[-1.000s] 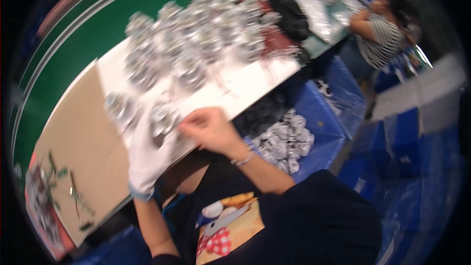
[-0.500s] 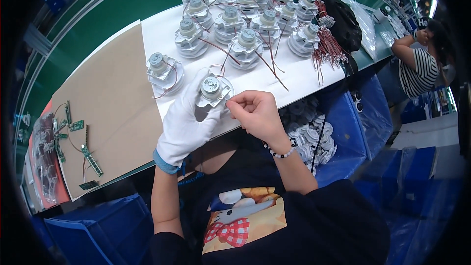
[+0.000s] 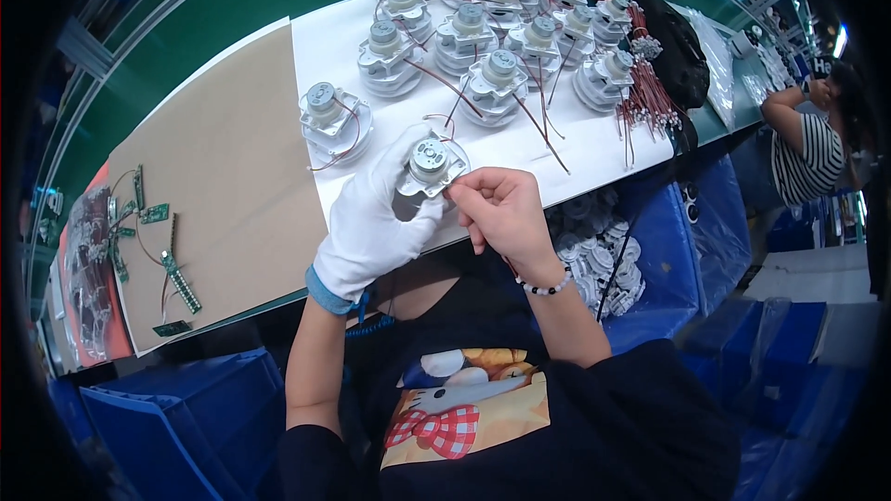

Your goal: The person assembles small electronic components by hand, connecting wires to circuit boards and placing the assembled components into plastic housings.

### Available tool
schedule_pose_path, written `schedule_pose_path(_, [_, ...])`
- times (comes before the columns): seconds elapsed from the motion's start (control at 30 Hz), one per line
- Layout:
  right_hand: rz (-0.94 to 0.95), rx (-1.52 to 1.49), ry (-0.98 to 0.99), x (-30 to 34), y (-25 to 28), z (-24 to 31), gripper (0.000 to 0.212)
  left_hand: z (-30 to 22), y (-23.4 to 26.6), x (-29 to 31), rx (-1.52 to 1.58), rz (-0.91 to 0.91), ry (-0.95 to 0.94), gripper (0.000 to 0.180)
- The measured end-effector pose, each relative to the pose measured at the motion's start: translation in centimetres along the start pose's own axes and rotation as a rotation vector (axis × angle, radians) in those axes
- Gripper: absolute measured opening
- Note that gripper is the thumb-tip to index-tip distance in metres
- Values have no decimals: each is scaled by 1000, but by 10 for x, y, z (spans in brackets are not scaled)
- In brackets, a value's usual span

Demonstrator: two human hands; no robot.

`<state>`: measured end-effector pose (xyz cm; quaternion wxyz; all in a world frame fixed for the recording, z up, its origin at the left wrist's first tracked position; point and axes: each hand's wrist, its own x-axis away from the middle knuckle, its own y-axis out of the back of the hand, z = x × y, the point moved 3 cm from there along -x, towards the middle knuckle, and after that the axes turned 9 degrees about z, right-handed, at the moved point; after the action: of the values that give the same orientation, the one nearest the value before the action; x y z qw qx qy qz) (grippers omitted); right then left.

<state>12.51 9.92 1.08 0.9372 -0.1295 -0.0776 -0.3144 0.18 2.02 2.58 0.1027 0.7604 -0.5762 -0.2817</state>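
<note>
My left hand (image 3: pixel 376 213), in a white glove, is wrapped round a white plastic motor assembly (image 3: pixel 431 160) with a round silver motor on top. My bare right hand (image 3: pixel 506 213) pinches thumb and forefinger together against the near right corner of that assembly; whatever lies between those fingertips is hidden. A red wire (image 3: pixel 445 122) shows behind the held piece. Left of it on the white sheet stands a similar motor assembly (image 3: pixel 336 121), and another motor assembly (image 3: pixel 494 88) with trailing dark red wires stands just beyond.
Several more motor assemblies (image 3: pixel 469 32) crowd the far side. Bundled red wires (image 3: pixel 650 97) lie beside a black bag (image 3: pixel 670 51). Green circuit boards (image 3: pixel 176 278) rest on brown board (image 3: pixel 232 158) at left. White plastic parts fill a blue bin (image 3: pixel 664 260) at right. A person (image 3: pixel 807 153) sits farther right.
The whole scene has shifted slightly to the right in the picture. My left hand keeps its hold on the motor assembly, and my right fingers stay pinched at its corner.
</note>
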Motion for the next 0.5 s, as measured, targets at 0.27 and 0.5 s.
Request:
schedule_pose_path(0.27, [124,27,55,8,10,-4,15,-8,-2,-1,-174,-62,-44,62])
schedule_pose_path(0.5, [88,740,515,35,9,20,22,-13,15,3,-272,-32,85,56])
